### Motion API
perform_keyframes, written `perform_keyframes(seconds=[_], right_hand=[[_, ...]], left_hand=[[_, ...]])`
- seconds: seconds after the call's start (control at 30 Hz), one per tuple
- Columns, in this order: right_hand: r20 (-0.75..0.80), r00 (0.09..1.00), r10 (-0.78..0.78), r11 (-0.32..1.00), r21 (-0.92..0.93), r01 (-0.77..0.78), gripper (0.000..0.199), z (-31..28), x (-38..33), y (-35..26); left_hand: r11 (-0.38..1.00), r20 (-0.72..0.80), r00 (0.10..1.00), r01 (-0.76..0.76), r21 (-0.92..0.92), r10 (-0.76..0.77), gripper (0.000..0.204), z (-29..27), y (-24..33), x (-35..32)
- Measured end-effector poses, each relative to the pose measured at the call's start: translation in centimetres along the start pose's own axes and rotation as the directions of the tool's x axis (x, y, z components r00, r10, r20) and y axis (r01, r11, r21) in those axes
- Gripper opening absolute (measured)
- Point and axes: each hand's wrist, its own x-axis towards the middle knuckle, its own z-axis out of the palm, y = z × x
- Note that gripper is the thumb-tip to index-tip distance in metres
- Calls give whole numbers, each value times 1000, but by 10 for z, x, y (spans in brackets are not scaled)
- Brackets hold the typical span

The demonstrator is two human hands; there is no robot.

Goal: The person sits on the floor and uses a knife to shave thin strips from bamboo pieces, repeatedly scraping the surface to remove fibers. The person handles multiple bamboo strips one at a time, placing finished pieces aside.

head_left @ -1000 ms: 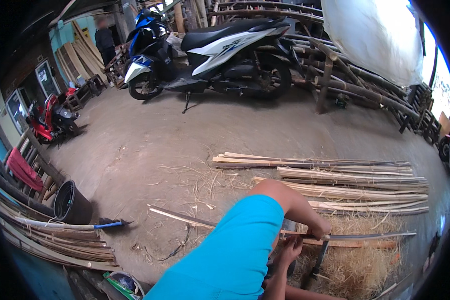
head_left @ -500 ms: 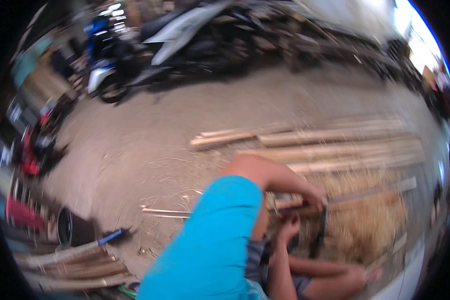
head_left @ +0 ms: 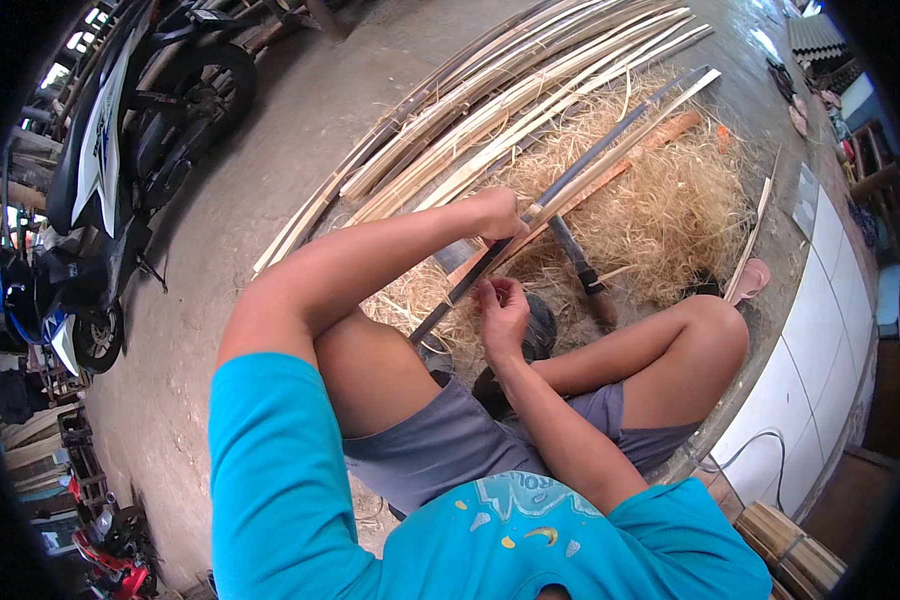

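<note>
Watching from my end through the head camera, I find a long bamboo strip (head_left: 568, 183) slanting across the work area, from just above the left knee out over a heap of straw-coloured shavings (head_left: 695, 215). Its skin side looks dark grey, nearly black between the hands, and a pale length runs alongside it toward the far end. The whole piece is slender and almost straight.

I see the left hand (head_left: 500, 215) on the farther part of it, fingers curled together and clamped on the strip. The right hand (head_left: 505, 310) sits nearer the body, just beside the strip's edge, with its fingers bent in close to one another; I cannot tell whether their tips pinch it.

Next to the right hand I make out a dark rounded object (head_left: 541, 325), but I cannot tell whether it is a vessel or what it might hold. A grey bar-like tool (head_left: 570, 248) with a brown lower end stands tilted near the strip, on the side away from the left arm. An orange-brown board (head_left: 660, 143) lies over the shavings, close by the strip. Beyond them I see rows of split bamboo (head_left: 515, 120) on the floor, and a white-and-black motorbike (head_left: 100, 150) at the left.
</note>
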Motion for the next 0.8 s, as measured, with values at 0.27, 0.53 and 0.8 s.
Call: perform_keyframes(seconds=[0.27,0.53,0.8], right_hand=[[-2,999,-39,995,-90,39,17,5,0,-8],[90,996,-29,921,-385,62,20,-2,0,-24],[181,978,-104,920,-355,164,21,1,-2,-20]], left_hand=[[999,-9,999,51,16,-51,46,0,1,-2],[997,-17,1000,3,77,-1,43,5,-3,-2],[995,6,1000,21,102,-21,35,0,-6,-7]])
